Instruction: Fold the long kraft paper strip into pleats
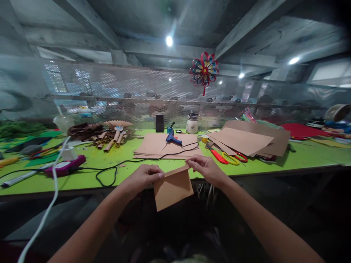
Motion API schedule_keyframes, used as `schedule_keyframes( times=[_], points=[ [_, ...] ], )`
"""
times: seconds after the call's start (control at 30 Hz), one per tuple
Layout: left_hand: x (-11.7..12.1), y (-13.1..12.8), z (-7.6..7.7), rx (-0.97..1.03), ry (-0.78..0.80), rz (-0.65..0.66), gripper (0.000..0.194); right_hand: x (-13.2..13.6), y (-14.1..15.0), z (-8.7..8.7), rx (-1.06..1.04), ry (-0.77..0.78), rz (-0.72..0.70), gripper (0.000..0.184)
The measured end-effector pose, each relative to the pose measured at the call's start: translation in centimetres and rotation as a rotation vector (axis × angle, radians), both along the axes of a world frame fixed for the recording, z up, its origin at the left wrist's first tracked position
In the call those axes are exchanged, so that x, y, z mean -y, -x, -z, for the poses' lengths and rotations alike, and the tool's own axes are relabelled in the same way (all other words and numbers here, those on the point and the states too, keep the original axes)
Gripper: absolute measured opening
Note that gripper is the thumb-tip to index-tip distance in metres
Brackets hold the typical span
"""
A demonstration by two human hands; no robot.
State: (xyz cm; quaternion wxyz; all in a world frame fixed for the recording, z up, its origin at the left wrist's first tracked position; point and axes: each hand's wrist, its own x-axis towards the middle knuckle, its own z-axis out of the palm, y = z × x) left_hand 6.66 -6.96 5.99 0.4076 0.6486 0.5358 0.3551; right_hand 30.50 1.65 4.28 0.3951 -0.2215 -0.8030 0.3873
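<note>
Both hands hold a brown paper sheet (pixel 172 190) in front of the green table's near edge (pixel 246 171). My left hand (pixel 144 177) pinches its upper left corner with closed fingers. My right hand (pixel 205 168) pinches the upper right edge, where a narrow strip is folded over. The sheet hangs down below the hands, tilted slightly. Beyond them on the table lie a stack of brown paper sheets (pixel 153 146) and a blue glue gun (pixel 172 138) with its black cord.
Red and yellow scissors (pixel 227 157) lie right of centre, beside large brown cardboard sheets (pixel 246 140). Rolled paper tubes (pixel 109 140) sit at left, with a purple device (pixel 65 168) and a white cable (pixel 52 190). A mesh screen (pixel 109 95) backs the table; a paper flower (pixel 204 69) hangs on it.
</note>
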Motion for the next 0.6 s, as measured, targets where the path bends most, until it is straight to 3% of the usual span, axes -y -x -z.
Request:
schedule_keyframes(
  times=[0.17,0.3,0.4,0.6],
  points=[
    [-0.1,0.6,-0.2,0.076,0.066,0.071,0.026,1.8,-0.7,-2.1,0.086,-0.447,-0.079,0.024],
    [0.1,0.6,-0.2,0.153,0.129,0.106,0.022,2.9,-0.8,-3.5,0.164,-0.584,-0.148,0.029],
    [0.3,0.8,-0.2,0.188,0.144,0.131,0.021,2.7,-1.0,-3.9,0.153,-0.515,-0.185,0.024],
    [0.1,1.0,0.9,0.357,0.094,0.212,0.022,0.9,-1.1,-1.7,0.008,0.002,-0.239,0.029]
  ],
)
